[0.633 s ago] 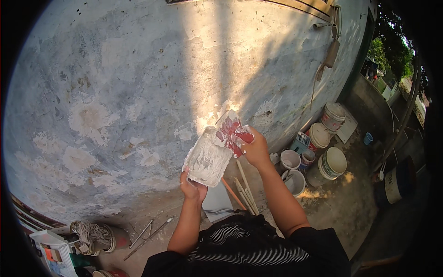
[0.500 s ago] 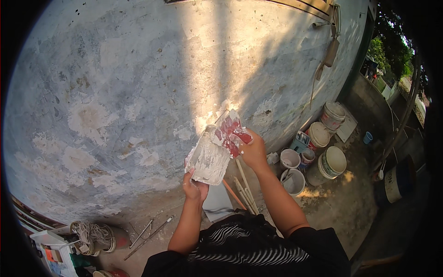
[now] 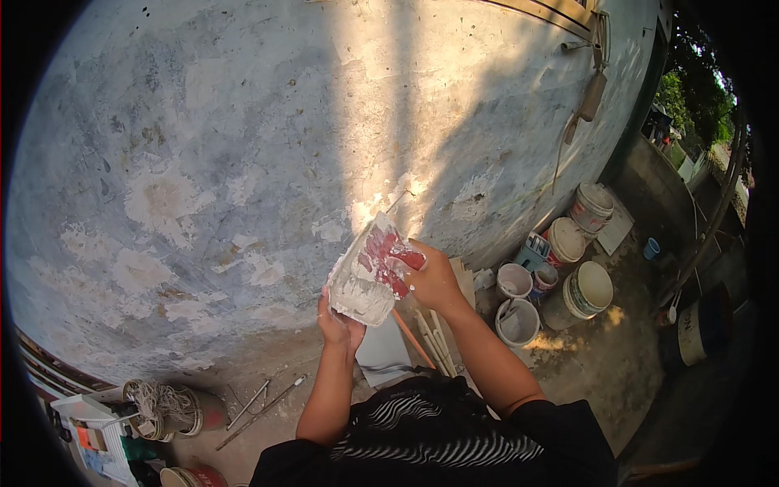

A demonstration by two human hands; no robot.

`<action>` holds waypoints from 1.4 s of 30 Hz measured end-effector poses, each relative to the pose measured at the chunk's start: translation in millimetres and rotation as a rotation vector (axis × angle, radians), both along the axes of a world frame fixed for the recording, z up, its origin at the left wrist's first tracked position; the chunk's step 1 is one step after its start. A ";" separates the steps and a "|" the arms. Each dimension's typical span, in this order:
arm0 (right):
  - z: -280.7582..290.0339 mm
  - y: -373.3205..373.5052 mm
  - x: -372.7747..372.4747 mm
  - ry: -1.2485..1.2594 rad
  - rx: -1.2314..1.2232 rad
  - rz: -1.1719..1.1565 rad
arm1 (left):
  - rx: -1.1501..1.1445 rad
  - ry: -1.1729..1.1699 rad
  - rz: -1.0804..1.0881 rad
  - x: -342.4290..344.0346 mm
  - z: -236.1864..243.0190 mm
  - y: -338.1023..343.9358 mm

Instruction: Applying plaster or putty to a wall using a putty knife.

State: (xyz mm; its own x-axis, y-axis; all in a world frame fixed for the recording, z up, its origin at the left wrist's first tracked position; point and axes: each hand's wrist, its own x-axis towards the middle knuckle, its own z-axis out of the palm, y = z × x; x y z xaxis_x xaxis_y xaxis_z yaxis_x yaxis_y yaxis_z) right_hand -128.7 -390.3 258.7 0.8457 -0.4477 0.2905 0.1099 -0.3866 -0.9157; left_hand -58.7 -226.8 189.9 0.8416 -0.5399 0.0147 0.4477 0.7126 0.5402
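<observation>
Grip: left hand [image 3: 335, 326] clasping board [image 3: 359, 303] | right hand [image 3: 432, 278] clasping scraper [image 3: 381, 253] | buckets [image 3: 565, 307] near wall [image 3: 211, 162]

The head camera looked down and forward from above the person's black shirt [image 3: 454, 422], which came nearest, at the lower edge. The left hand [image 3: 339, 326] and right hand [image 3: 434, 280] fell near mid-picture, the wall [image 3: 243, 114] close beyond. The wide fisheye view also took in ground [image 3: 572, 369] at right, bending toward its dark rim.
</observation>
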 end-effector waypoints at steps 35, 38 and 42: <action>37.4 -31.6 27.8 -0.063 -0.575 0.601 | 0.286 0.180 -0.491 15.9 27.1 -6.8; 45.2 -32.8 22.6 0.044 -0.554 0.729 | 0.279 0.208 -0.518 14.8 35.6 -7.3; 47.7 -38.9 16.6 0.048 -0.623 0.814 | 0.322 0.188 -0.477 13.2 27.6 -12.1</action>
